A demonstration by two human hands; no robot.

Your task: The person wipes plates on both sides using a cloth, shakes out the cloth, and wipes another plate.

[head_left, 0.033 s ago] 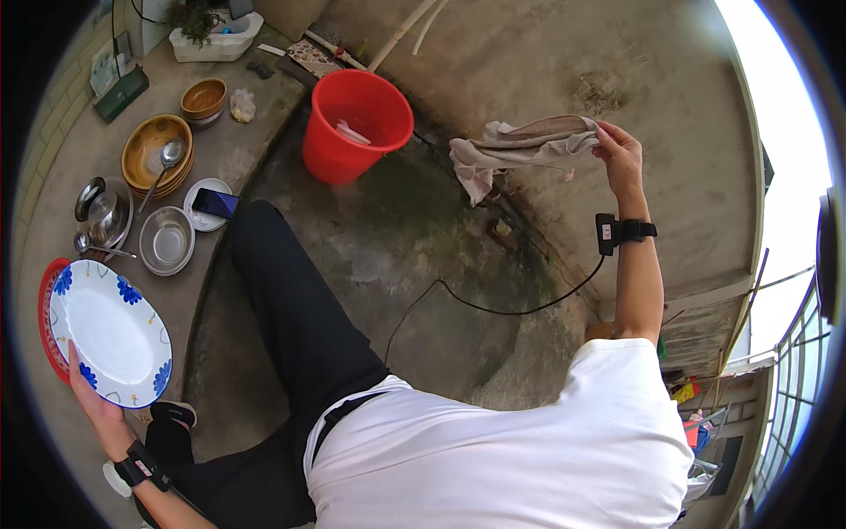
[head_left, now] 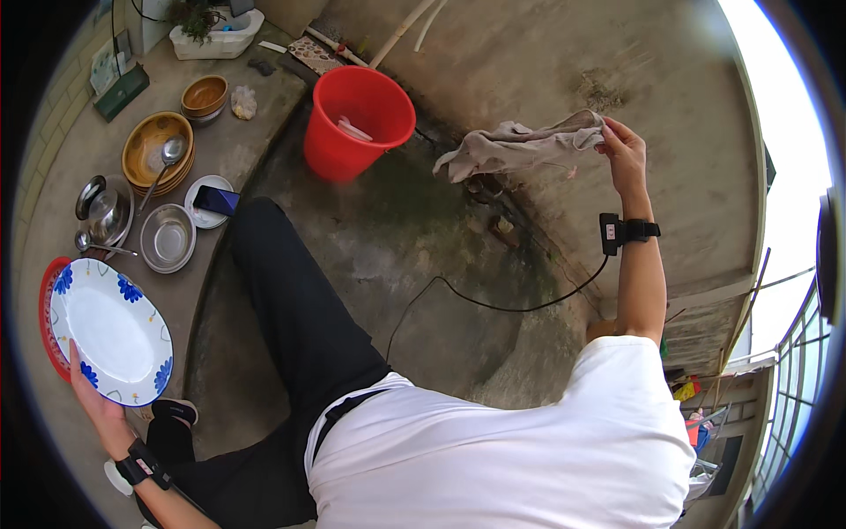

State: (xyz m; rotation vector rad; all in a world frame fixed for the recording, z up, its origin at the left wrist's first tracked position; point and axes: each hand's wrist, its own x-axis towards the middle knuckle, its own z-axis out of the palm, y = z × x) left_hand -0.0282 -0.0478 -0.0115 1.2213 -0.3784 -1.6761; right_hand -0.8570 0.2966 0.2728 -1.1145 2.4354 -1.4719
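Note:
An oval white plate [head_left: 115, 331] with blue flowers and a blue rim is tilted at the left, and my left hand [head_left: 101, 410] grips its lower edge, thumb on the upper face. Behind the plate shows part of a red basket or tray [head_left: 53, 331]. Out to the right, my right hand [head_left: 624, 154] pinches one end of a greyish-beige cloth [head_left: 520, 148]. The cloth stretches out leftward in the air, its free end creased and drooping. Each wrist carries a black strap with a small box.
On the concrete ledge at left stand stacked brown bowls [head_left: 145, 145] with a ladle, metal bowls [head_left: 167, 240], a phone [head_left: 215, 201] on a small plate, and a white planter [head_left: 216, 40]. A red bucket [head_left: 339, 150] is on the floor ahead; a cable [head_left: 493, 306] hangs from my right wrist.
The cloth's free end has swung up and to the left, now stretched flatter. My left hand and the plate have hardly moved.

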